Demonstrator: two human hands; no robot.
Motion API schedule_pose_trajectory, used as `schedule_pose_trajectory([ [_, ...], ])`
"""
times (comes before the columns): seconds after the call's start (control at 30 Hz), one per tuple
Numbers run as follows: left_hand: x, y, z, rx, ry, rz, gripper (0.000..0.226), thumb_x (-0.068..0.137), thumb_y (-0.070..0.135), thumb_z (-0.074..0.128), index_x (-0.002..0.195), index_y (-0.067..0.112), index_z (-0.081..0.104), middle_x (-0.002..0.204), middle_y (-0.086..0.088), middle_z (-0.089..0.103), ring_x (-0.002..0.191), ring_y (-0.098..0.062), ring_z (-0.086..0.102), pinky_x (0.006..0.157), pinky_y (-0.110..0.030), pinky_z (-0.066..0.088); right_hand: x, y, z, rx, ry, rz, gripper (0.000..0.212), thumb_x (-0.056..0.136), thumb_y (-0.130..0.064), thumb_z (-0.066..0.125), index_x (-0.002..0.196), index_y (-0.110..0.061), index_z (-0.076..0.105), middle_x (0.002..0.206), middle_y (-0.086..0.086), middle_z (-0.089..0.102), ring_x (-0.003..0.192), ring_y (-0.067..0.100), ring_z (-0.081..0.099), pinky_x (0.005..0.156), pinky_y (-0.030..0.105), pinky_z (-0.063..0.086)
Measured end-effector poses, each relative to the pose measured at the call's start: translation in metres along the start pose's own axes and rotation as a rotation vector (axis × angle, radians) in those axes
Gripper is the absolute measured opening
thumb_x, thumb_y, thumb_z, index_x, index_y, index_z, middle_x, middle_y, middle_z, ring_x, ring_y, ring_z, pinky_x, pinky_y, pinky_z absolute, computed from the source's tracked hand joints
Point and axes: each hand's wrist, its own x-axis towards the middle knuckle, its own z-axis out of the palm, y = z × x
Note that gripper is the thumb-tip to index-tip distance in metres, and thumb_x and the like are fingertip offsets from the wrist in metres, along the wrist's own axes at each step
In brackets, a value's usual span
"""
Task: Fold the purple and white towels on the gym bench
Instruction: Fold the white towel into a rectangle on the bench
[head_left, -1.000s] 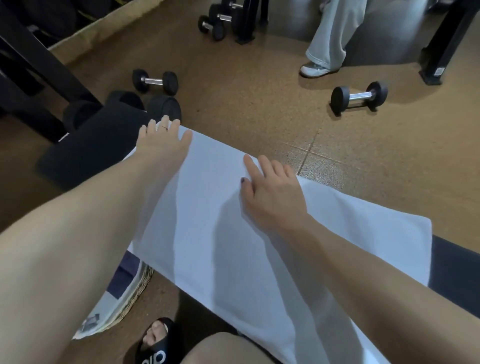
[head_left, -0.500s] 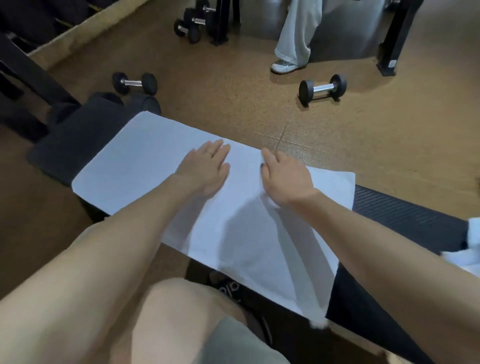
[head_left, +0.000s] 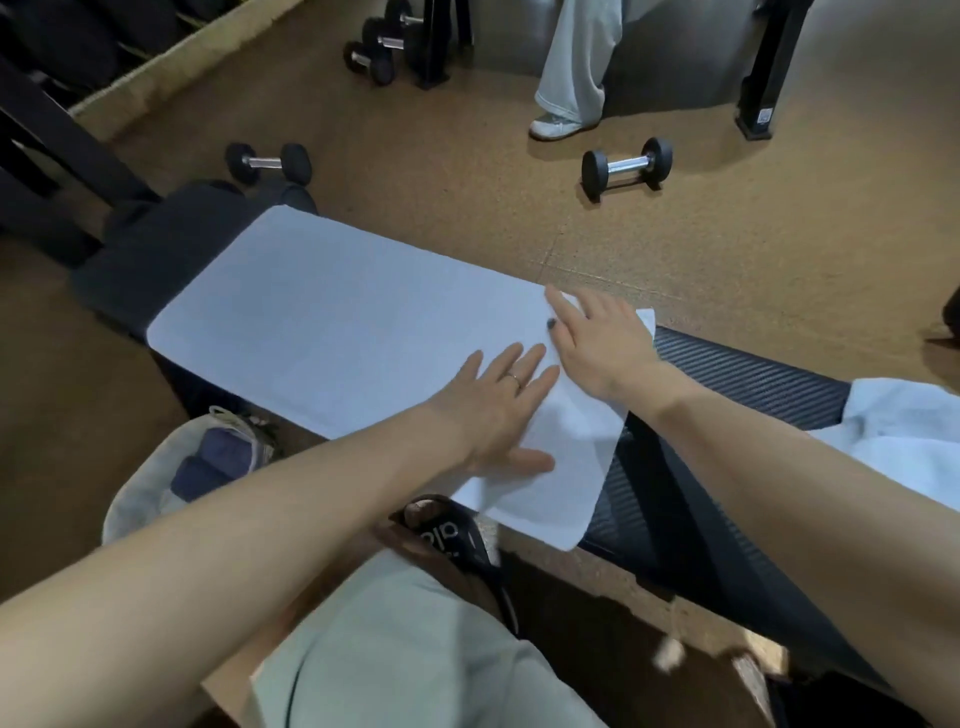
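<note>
Both hands, left hand and right hand, are lying flat and open, pressing the white towel spread across the tabletop, and it's looking soft and floppy, so I'd be grabbing its 3 o'clock corners.

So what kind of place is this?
Most likely a gym. There are dumbbells on the brown floor, and a black padded bench with a white towel spread flat on it.
</note>
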Motion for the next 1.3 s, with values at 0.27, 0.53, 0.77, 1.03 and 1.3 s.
schedule_pose_trajectory([
  [0.27,-0.028,0.008,0.026,-0.037,-0.004,0.018,0.102,0.093,0.079,0.028,0.160,0.018,-0.019,0.165,-0.007,-0.030,0.154,-0.024,-0.025,0.127,-0.048,-0.005,-0.029,-0.012,-0.019,-0.156,0.052,0.115,0.062,0.106,-0.043,0.015,0.160,-0.013,0.014,0.161,0.023,0.024,0.151,0.037,0.018,0.123,0.050,0.012],
  [0.53,-0.046,0.045,0.069,0.101,0.167,-0.090,0.094,0.100,0.065,0.030,0.160,0.007,-0.011,0.168,-0.020,-0.014,0.155,-0.032,-0.017,0.125,-0.056,-0.005,-0.081,-0.049,0.016,0.030,-0.022,-0.103,0.068,0.100,-0.049,0.005,0.162,-0.022,0.012,0.170,0.008,0.004,0.156,0.024,-0.003,0.126,0.042,-0.002],
  [0.77,-0.077,0.053,0.077,-0.094,0.228,0.082,0.087,0.103,0.039,0.049,0.162,0.007,-0.007,0.169,-0.016,-0.011,0.157,-0.028,-0.010,0.128,-0.045,0.000,-0.083,-0.056,0.011,-0.084,-0.024,-0.033,0.063,0.106,-0.046,0.012,0.162,-0.020,0.008,0.169,0.014,0.005,0.156,0.031,0.000,0.126,0.046,0.002],
  [1.03,-0.111,0.001,0.052,0.011,0.371,0.031,0.030,0.093,0.028,0.062,0.117,0.012,0.052,0.115,-0.008,0.053,0.094,-0.028,0.057,0.063,-0.038,0.041,-0.122,-0.077,0.023,-0.085,-0.062,-0.286,0.062,0.105,-0.049,0.006,0.162,-0.026,0.008,0.170,0.009,0.005,0.156,0.028,0.000,0.126,0.044,0.002],
  [1.3,-0.081,0.004,0.045,0.193,0.203,-0.192,0.047,0.101,0.042,0.053,0.136,0.013,0.042,0.136,-0.006,0.046,0.120,-0.025,0.050,0.070,-0.035,0.042,-0.166,-0.052,0.030,-0.191,-0.080,-0.219,0.072,0.102,-0.056,0.008,0.162,-0.017,0.017,0.167,0.015,0.012,0.155,0.034,0.010,0.125,0.051,0.014],
])
